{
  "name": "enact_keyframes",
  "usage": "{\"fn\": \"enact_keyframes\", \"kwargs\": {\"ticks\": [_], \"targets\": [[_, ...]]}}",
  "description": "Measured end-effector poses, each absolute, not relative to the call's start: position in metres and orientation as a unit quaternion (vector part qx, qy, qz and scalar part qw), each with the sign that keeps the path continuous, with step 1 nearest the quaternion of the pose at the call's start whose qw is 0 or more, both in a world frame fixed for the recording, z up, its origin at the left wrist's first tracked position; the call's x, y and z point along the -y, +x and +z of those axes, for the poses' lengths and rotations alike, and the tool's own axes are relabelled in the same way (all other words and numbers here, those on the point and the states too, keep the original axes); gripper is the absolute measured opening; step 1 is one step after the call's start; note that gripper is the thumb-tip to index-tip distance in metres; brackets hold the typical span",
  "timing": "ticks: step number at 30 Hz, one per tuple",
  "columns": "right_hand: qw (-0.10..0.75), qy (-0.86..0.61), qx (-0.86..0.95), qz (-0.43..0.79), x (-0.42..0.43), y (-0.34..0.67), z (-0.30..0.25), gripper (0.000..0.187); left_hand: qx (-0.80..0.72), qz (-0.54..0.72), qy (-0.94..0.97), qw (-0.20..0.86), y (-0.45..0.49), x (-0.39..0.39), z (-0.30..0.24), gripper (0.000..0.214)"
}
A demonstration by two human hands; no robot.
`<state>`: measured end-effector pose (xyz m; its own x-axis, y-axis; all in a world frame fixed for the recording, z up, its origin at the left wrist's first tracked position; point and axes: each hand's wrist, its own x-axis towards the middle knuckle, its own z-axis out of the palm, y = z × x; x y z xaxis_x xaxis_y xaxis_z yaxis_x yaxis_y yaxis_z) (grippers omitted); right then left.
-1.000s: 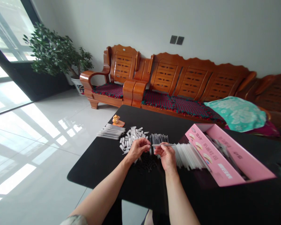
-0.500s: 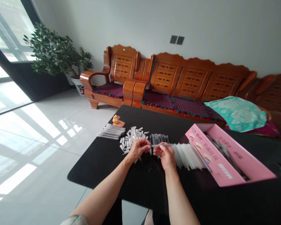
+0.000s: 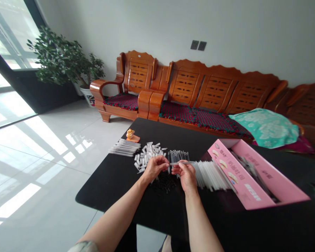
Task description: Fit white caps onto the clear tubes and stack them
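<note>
Over the black table, a thin translucent pen barrel [image 3: 175,163] lies level between my two hands. My right hand [image 3: 186,175] is closed around it, thumb on top. At its left end, my left hand [image 3: 155,167] pinches with thumb and forefinger; whether a small part is hidden in that pinch, I cannot tell. Behind my left hand lies a heap of white pen caps [image 3: 147,154]. Dark-tipped pen refills [image 3: 179,154] lie in a row just beyond my hands. Small black plugs [image 3: 166,183] are scattered below. Right of my right hand lie several translucent barrels [image 3: 211,175].
A pink open box [image 3: 240,175] with dark contents stands on the table [image 3: 115,185] at right. Capped-looking pens [image 3: 124,147] lie in a stack at far left, near a small orange figurine [image 3: 130,134]. A wooden sofa [image 3: 207,87] stands behind the table.
Almost nothing differs. Both hands stay in the same place on the pen barrel, and the view shifts very slightly.
</note>
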<state>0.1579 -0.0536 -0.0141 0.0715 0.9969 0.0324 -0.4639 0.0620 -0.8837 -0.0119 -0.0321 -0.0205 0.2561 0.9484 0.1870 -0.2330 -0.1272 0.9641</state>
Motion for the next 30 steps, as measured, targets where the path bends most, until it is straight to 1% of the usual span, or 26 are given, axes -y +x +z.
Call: {"fn": "enact_keyframes", "kwargs": {"ticks": [6, 12, 14, 16, 19, 22, 26, 30], "targets": [[0.629, -0.369, 0.353, 0.586, 0.055, 0.156, -0.009, 0.026, -0.328, 0.522, 0.539, 0.575, -0.010, 0.032, -0.021, 0.034], [0.633, -0.363, 0.350, 0.587, 0.055, 0.156, -0.010, 0.024, -0.334, 0.533, 0.537, 0.562, -0.009, 0.033, -0.019, 0.041], [0.639, -0.360, 0.348, 0.584, 0.054, 0.157, -0.010, 0.022, -0.364, 0.521, 0.561, 0.530, -0.011, 0.034, -0.015, 0.041], [0.644, -0.359, 0.345, 0.581, 0.054, 0.157, -0.011, 0.022, -0.411, 0.495, 0.604, 0.471, -0.014, 0.036, -0.011, 0.040], [0.643, -0.360, 0.345, 0.581, 0.054, 0.157, -0.012, 0.023, -0.457, 0.455, 0.654, 0.395, -0.017, 0.039, -0.007, 0.044], [0.638, -0.363, 0.351, 0.581, 0.053, 0.157, -0.014, 0.024, -0.460, 0.448, 0.651, 0.405, -0.016, 0.039, -0.007, 0.039], [0.637, -0.365, 0.356, 0.578, 0.053, 0.157, -0.015, 0.025, -0.430, 0.479, 0.627, 0.438, -0.014, 0.038, -0.009, 0.032], [0.639, -0.367, 0.359, 0.572, 0.053, 0.157, -0.014, 0.023, -0.445, 0.481, 0.653, 0.380, -0.017, 0.039, -0.008, 0.033]]}}
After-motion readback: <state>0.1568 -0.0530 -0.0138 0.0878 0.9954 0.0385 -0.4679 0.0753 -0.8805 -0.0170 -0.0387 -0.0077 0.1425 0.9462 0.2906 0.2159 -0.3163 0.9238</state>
